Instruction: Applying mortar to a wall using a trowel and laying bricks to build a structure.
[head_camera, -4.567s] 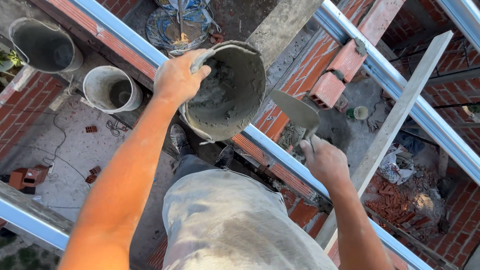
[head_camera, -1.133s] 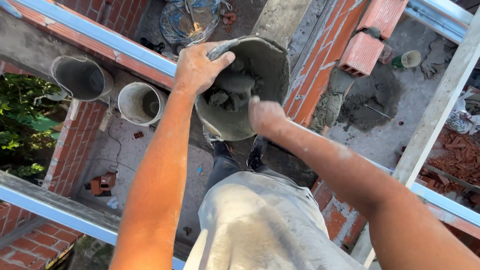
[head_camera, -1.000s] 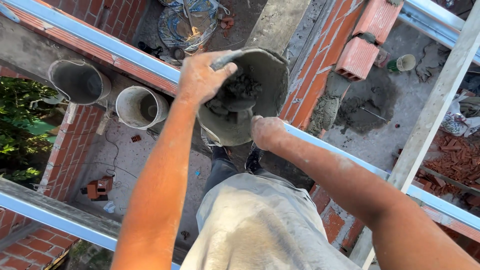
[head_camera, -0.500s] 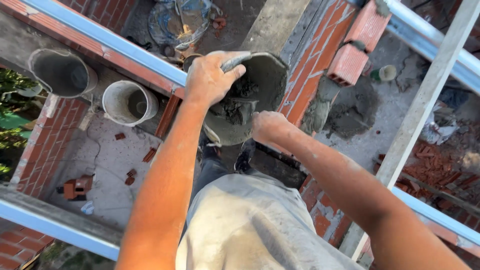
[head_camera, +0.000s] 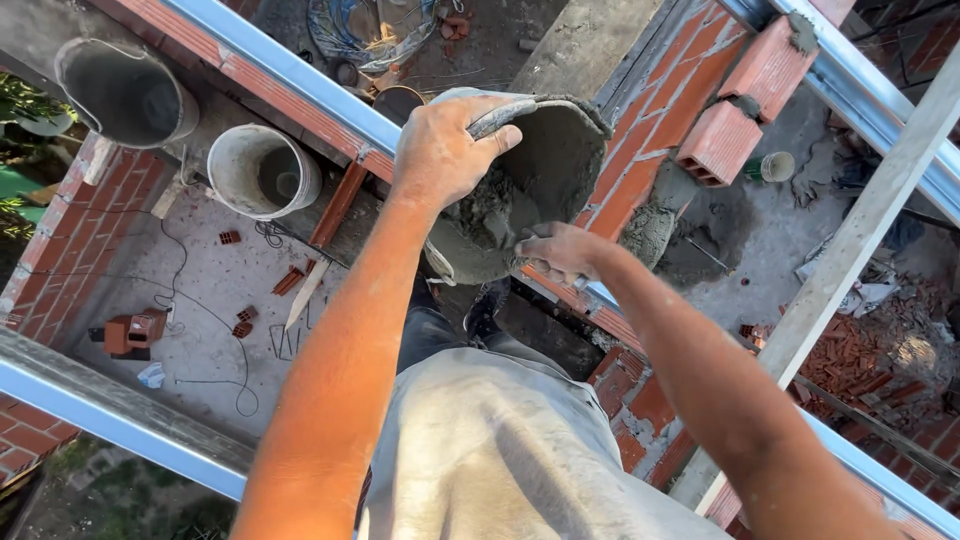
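- Mortar bucket (head_camera: 560, 160): feeling heavy, wet, slippery; left hand (head_camera: 440, 150) clamping its rim.
- Right hand (head_camera: 560, 250) clenching, probably gripping a trowel handle, blade hidden in mortar (head_camera: 490, 215).

Brick wall top (head_camera: 668, 95) carries 1 loose hollow brick (head_camera: 722, 143) and a mortar heap (head_camera: 648, 230).

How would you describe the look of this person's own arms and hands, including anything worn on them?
Both arms are bare along all that shows: no sleeves, gloves, watch or rings visible. The left hand is dusted with grey mortar and grit over the knuckles and fingers. The right hand carries similar grey smears, partly hidden at the fingertips. The forearms look dusty. Lower down, the person wears a light grey-beige garment.
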